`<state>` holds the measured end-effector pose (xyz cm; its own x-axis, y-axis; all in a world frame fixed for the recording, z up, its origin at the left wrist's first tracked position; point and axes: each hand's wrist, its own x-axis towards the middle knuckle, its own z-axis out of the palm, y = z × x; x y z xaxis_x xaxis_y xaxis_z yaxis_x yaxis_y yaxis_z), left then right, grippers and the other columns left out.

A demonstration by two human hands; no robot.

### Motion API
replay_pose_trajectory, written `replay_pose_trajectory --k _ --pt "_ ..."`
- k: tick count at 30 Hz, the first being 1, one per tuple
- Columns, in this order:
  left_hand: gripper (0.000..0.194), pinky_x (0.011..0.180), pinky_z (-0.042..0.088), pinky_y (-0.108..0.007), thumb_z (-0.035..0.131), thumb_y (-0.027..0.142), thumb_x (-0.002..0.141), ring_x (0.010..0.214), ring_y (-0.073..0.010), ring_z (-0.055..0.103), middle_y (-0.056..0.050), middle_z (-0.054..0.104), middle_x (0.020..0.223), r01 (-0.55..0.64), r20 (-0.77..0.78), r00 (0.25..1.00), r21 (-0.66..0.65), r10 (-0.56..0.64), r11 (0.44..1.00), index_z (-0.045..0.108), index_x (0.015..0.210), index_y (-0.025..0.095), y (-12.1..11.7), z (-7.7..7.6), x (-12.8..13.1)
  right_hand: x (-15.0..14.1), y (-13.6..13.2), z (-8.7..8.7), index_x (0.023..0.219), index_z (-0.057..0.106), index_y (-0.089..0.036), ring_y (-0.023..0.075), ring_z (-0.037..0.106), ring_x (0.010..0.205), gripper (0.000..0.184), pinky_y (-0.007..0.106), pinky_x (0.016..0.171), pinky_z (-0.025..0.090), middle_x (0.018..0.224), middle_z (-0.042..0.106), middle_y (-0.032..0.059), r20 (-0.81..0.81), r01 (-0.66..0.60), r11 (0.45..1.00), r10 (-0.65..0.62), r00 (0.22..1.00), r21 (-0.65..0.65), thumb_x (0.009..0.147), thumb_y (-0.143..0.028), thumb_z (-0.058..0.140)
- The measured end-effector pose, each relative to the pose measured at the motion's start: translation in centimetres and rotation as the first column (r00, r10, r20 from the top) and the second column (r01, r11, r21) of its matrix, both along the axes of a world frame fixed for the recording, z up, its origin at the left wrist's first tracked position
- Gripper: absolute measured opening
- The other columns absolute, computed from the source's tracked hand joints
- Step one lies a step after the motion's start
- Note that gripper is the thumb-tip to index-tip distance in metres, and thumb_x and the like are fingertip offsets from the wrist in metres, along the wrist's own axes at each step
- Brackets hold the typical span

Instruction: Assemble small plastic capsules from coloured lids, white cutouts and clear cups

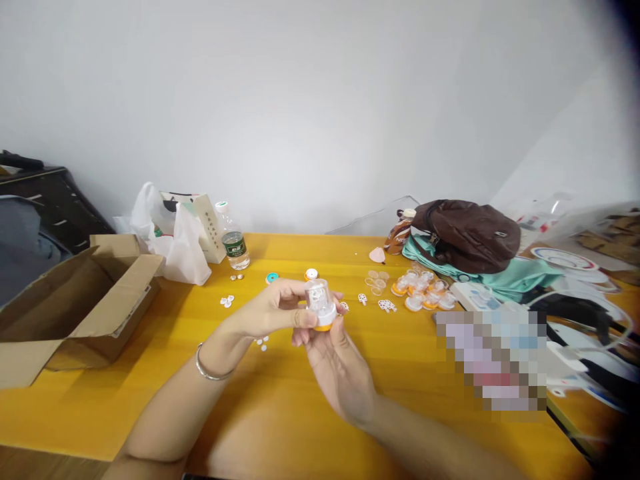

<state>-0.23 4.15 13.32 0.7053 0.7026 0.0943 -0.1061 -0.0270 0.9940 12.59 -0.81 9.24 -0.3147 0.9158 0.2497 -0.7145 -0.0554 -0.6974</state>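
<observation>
Both hands hold a small container (320, 303) with a clear dome, a white collar and an orange base; white parts show inside the dome. My left hand (283, 310) grips its left side, thumb across the front. From below and the right, the fingers of my right hand (345, 373) close on the base. Just behind stand a white round piece (311, 274) and a teal round piece (272, 277). Small white discs (262, 344) lie under my left wrist. To the right are clear rings (376, 283), white perforated pieces (387, 306) and a cluster of similar domed containers (423, 290).
An open cardboard box (100, 307) stands at the left, beside a white plastic bag (183, 247) and a water bottle (233, 240). At the back right are a brown bottle (399, 233) and a dark brown bag (473, 233) on teal cloth (525, 280).
</observation>
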Motion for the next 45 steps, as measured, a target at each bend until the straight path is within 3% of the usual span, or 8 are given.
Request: replay_pose_trajectory --k 7,15,24,28,32,37,41,45 --pt "0.042 0.041 0.046 -0.015 0.065 0.037 0.069 0.049 -0.0059 0.056 -0.016 0.06 0.105 -0.003 -0.017 1.0 0.005 0.003 1.0 0.06 0.102 0.012 0.2 -0.1 0.0 0.0 0.2 0.0 0.08 0.053 -0.024 0.0152 0.04 0.067 0.032 0.032 0.072 0.039 0.076 0.045 0.0022 0.02 -0.014 1.0 0.014 1.0 0.008 0.082 -0.052 0.039" --pt "0.038 0.044 0.045 -0.018 0.062 0.038 0.073 0.051 -0.0072 0.053 -0.01 0.062 0.084 -0.079 -0.078 0.993 0.117 0.088 0.99 0.061 0.1 0.011 0.1 -0.2 0.2 -0.1 0.5 -0.6 0.087 0.055 -0.024 0.0149 0.041 0.069 0.031 0.031 0.07 0.039 0.078 0.046 0.0024 0.016 0.036 0.999 -0.036 0.999 -0.012 0.082 -0.052 0.041" --pt "0.03 0.055 0.046 -0.022 0.058 0.027 0.077 0.058 -0.0071 0.05 -0.006 0.057 0.084 -0.007 -0.056 0.998 0.17 0.017 0.985 0.058 0.103 0.014 0.8 -0.3 -0.2 0.3 1.3 -0.3 0.086 0.056 -0.021 0.0145 0.046 0.073 0.028 0.031 0.074 0.04 0.083 0.053 0.0028 0.002 0.017 0.994 -0.017 1.0 -0.11 0.078 -0.048 0.051" --pt "0.04 0.063 0.049 -0.025 0.062 0.024 0.074 0.064 -0.0077 0.052 -0.006 0.056 0.096 -0.103 -0.077 0.989 0.236 0.124 0.966 0.052 0.111 0.017 0.9 -0.2 -0.1 0.5 2.2 -0.4 0.081 0.056 -0.02 0.0123 0.047 0.072 0.024 0.027 0.072 0.04 0.079 0.054 0.0009 -0.019 0.067 0.97 -0.073 0.997 -0.232 0.075 -0.042 0.059" --pt "0.03 0.058 0.05 -0.024 0.063 0.026 0.072 0.061 -0.0087 0.055 -0.006 0.058 0.092 -0.295 -0.039 0.947 0.287 0.319 0.911 0.056 0.099 0.015 0.7 -0.1 0.3 0.4 2.7 -1.1 0.08 0.057 -0.019 0.0115 0.048 0.07 0.021 0.026 0.069 0.04 0.077 0.054 0.0 -0.058 0.045 0.971 -0.061 0.996 -0.236 0.074 -0.039 0.061" --pt "0.026 0.052 0.049 -0.025 0.059 0.03 0.075 0.049 -0.0092 0.055 -0.003 0.06 0.073 -0.266 -0.079 0.953 0.235 0.292 0.935 0.057 0.094 0.012 1.3 -1.0 0.6 0.4 3.1 -1.7 0.08 0.058 -0.019 0.0102 0.047 0.065 0.023 0.025 0.064 0.039 0.073 0.054 -0.0006 -0.088 0.024 0.974 -0.044 0.995 -0.224 0.077 -0.042 0.057" --pt "0.028 0.057 0.049 -0.024 0.058 0.03 0.076 0.058 -0.0095 0.057 -0.005 0.062 0.086 -0.285 -0.09 0.943 0.279 0.32 0.917 0.057 0.098 0.013 2.2 -1.9 0.7 0.7 3.9 -2.3 0.08 0.059 -0.019 0.0103 0.052 0.068 0.021 0.024 0.066 0.042 0.074 0.057 -0.0003 -0.087 0.0 0.964 -0.024 0.996 -0.267 0.075 -0.039 0.06" --pt "0.035 0.08 0.047 -0.03 0.055 0.029 0.078 0.091 -0.0169 0.058 -0.009 0.06 0.106 -0.28 -0.158 0.912 0.433 0.378 0.857 0.054 0.11 0.017 2.4 -2.2 0.7 1.5 4.7 -3.4 0.087 0.059 -0.02 0.0129 0.058 0.079 0.022 0.029 0.081 0.043 0.083 0.062 0.0009 -0.015 -0.024 0.96 0.021 1.0 -0.28 0.072 -0.036 0.064"
